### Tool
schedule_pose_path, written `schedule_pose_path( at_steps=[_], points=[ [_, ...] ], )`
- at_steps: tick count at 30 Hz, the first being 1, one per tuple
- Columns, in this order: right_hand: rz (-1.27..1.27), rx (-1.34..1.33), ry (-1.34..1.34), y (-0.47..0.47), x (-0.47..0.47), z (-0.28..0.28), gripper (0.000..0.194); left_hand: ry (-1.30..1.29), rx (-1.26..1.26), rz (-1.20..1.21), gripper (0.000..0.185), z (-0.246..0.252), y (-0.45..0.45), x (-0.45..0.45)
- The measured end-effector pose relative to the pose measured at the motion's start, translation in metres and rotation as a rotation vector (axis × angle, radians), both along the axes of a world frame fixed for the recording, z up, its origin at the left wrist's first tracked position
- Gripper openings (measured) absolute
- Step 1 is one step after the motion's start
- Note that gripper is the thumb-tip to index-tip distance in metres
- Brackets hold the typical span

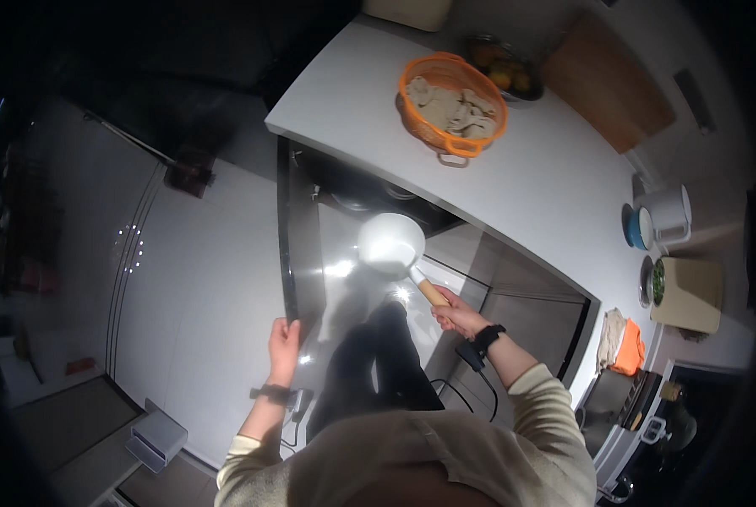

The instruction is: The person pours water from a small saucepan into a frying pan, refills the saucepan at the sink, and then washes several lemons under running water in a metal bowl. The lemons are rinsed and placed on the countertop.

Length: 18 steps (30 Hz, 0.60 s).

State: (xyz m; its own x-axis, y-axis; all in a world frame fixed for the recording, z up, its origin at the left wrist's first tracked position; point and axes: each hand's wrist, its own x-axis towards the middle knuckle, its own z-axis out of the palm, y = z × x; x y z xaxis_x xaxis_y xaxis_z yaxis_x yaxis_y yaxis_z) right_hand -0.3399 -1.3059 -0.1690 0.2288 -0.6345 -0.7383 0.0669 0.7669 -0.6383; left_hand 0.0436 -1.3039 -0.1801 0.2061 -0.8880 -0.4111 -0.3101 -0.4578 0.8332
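My right hand point(460, 315) grips the wooden handle point(433, 294) of a white saucepan point(392, 247). The pan hangs over the floor in front of an open lower cabinet point(327, 174), and its inside looks bare. At the outer edge of the swung-out cabinet door point(302, 253), my left hand point(283, 347) has its fingers and thumb closed around the panel. Dark cookware point(409, 195) shows inside the cabinet, partly hidden by the countertop point(346, 95). Dark straps with devices and cables sit on both wrists.
An orange colander point(441, 130) holding pale, folded pieces stands on the counter beside a metal bowl point(522, 89) of yellowish items. A wooden board point(609, 82), a blue bowl point(635, 228), a white jug point(669, 212) and cloths point(628, 345) line the counter. My legs point(371, 361) stand close below the pan.
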Motion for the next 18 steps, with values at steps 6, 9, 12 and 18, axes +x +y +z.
schedule_pose_path(
  at_steps=[6,9,12,18],
  points=[
    [-0.147,0.166,-0.273,-0.078,0.041,-0.108,0.051,-0.625,-0.202,-0.008,0.020,-0.010,0.005,0.045],
    [-0.221,0.099,-0.287,-0.106,0.055,-0.195,0.044,-0.804,-0.117,-0.020,0.024,-0.012,-0.006,0.058],
    [-0.261,0.064,-0.710,-0.123,0.072,-0.273,0.032,-0.765,-0.072,-0.014,0.027,0.006,-0.018,0.060],
    [-0.529,-0.108,-0.825,-0.167,0.101,-0.363,0.029,-1.310,0.123,-0.243,0.024,0.044,-0.023,0.044]
  ],
)
